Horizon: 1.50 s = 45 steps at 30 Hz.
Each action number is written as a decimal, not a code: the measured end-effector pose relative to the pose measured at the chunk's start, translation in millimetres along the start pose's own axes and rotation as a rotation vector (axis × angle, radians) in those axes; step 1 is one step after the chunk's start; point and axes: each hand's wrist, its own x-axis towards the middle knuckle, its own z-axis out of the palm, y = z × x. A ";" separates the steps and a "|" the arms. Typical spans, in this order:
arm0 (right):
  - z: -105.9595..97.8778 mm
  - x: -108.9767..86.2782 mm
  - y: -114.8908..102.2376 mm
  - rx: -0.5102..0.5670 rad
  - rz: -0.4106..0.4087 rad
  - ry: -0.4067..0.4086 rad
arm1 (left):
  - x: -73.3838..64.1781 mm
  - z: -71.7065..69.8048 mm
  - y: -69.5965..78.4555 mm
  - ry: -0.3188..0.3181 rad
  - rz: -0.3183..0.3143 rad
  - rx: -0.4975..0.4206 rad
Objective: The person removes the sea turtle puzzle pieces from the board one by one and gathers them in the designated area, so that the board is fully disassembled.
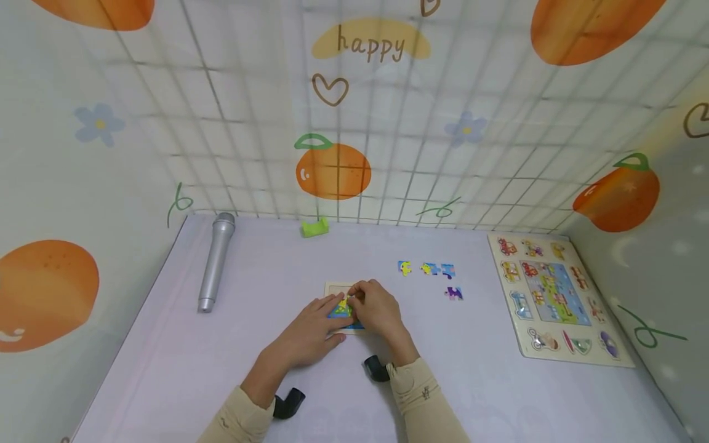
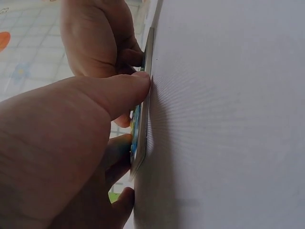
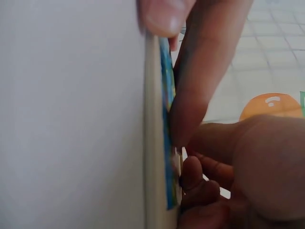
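A small jigsaw puzzle tray [image 1: 334,287] with a pale wooden frame lies at the middle of the table. Blue and yellow pieces [image 1: 339,312] fill part of it. My left hand [image 1: 309,333] lies over the tray's left side, fingers fairly straight on the pieces, thumb [image 2: 136,87] at the near edge. From the right, my right hand [image 1: 381,312] reaches over the tray with curled fingers, pinching a puzzle piece [image 3: 179,160] close against the others. My fingers hide most of that piece.
Loose puzzle pieces [image 1: 405,268] lie beyond my right hand, with a purple piece [image 1: 453,293] nearer. A larger picture puzzle board [image 1: 532,344] is at the right. A grey microphone [image 1: 216,264] lies left, and a green holder [image 1: 315,227] stands by the back wall.
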 end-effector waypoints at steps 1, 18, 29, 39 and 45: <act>0.1 -0.2 -0.2 0.004 0.001 0.002 | -0.5 -0.2 0.3 0.000 -0.001 0.000; -7.7 0.2 7.6 0.267 -0.001 -0.030 | 1.2 -0.8 -4.2 -0.045 0.005 0.031; -8.4 -0.7 15.9 0.382 0.048 0.017 | 0.2 -2.4 -0.6 -0.054 0.028 0.040; -25.4 -0.7 35.5 0.353 0.181 0.109 | -1.6 -2.6 0.1 -0.033 0.018 0.013; -35.6 0.8 50.3 0.290 0.297 0.170 | -0.8 -1.5 0.0 -0.037 0.007 0.024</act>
